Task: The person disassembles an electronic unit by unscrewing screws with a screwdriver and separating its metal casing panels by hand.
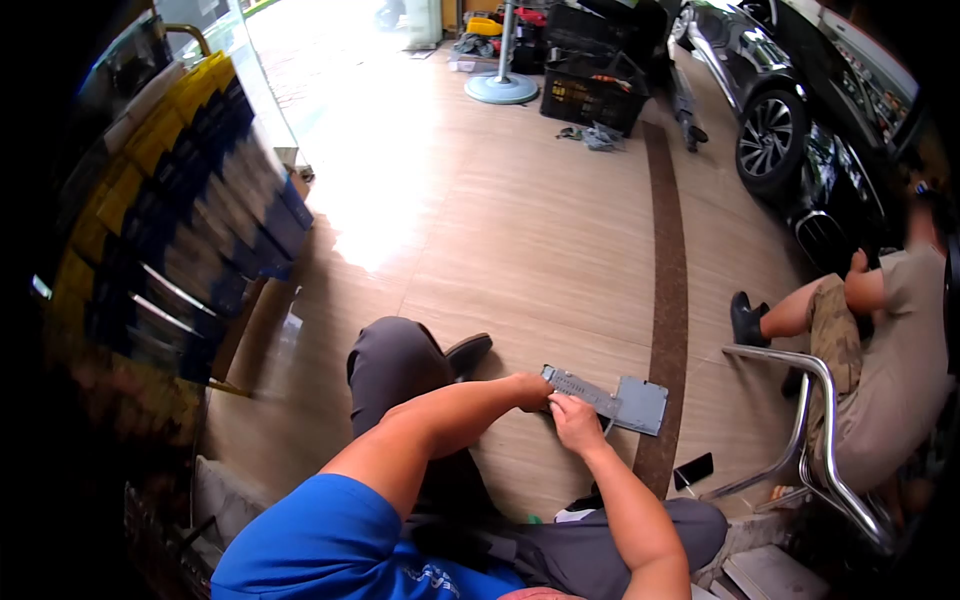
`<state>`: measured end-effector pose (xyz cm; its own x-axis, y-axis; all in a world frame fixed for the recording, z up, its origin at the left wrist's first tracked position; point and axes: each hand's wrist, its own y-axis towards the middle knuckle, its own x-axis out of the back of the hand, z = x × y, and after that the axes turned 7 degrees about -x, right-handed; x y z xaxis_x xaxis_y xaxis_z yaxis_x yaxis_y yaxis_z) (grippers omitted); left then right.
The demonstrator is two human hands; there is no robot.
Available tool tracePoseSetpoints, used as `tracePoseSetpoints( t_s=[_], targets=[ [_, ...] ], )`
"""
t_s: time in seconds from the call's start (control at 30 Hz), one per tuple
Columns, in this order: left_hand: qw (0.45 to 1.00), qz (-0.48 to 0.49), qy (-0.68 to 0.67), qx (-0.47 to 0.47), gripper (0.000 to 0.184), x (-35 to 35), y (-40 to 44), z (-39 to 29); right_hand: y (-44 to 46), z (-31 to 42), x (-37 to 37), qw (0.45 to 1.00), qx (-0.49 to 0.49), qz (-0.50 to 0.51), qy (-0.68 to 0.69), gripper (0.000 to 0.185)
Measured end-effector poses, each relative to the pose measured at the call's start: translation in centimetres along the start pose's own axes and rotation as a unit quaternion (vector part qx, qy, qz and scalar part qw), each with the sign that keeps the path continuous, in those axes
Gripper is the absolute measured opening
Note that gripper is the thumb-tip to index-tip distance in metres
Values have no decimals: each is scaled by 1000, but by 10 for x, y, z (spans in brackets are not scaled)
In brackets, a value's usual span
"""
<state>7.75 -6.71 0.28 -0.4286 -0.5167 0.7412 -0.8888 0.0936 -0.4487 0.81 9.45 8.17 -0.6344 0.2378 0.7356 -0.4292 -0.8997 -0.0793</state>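
A grey metal plate with rows of slots (585, 390) lies low over the tiled floor in front of my legs. My left hand (531, 391) is closed at its left end, fingers curled against the metal. Beside it my right hand (576, 420) has its fingers pinched together at the plate's near edge; whether something small is between them cannot be made out. Next to the slotted plate, on its right, is a flat grey panel (642, 405). A thin light-coloured object shows by my right wrist, too small to name.
A phone (693, 470) lies on the floor at the right, near a chrome chair frame (825, 400). Another person (895, 350) sits there. A black car (770, 130), a black crate (593, 95) and a round stand base (501, 88) are farther back. A display rack (180, 210) stands left.
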Motion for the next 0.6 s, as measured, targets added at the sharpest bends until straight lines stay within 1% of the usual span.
tracePoseSetpoints(
  t_s=[0.07, 0.1, 0.17, 0.2, 0.27, 0.3, 0.37, 0.53, 0.6],
  targets=[
    [1000, 8, -4, -12, 33, -4, 5, 5, 0, -4, -4, 999, 26, -12, 25, 19],
    [1000, 8, 0, -25, 33, -1, 3, 3, 0, -5, -3, 1000, 9, 8, 19, 20],
    [1000, 12, -15, -1, 36, 6, -4, -3, 2, -8, -5, 1000, 15, 0, 21, 20],
    [1000, 12, -11, -13, 36, 4, -2, -1, 1, -6, -5, 1000, 7, -8, 15, 20],
    [1000, 22, -5, -18, 38, -3, 4, 4, 2, 0, -5, 996, -76, -27, 26, 21],
    [999, 22, -2, -26, 38, 1, 4, 1, 2, 1, -2, 996, -80, -33, 22, 21],
    [1000, 27, -8, 7, 38, 10, -4, -8, 2, 2, 2, 994, -109, -9, 12, 23],
    [998, 57, 3, 15, 36, 18, -8, -14, 2, -7, -3, 997, -76, 10, -7, 22],
    [999, 40, -10, 22, 35, 16, -8, -13, 1, -8, -6, 999, -22, -15, 19, 21]
  ],
)
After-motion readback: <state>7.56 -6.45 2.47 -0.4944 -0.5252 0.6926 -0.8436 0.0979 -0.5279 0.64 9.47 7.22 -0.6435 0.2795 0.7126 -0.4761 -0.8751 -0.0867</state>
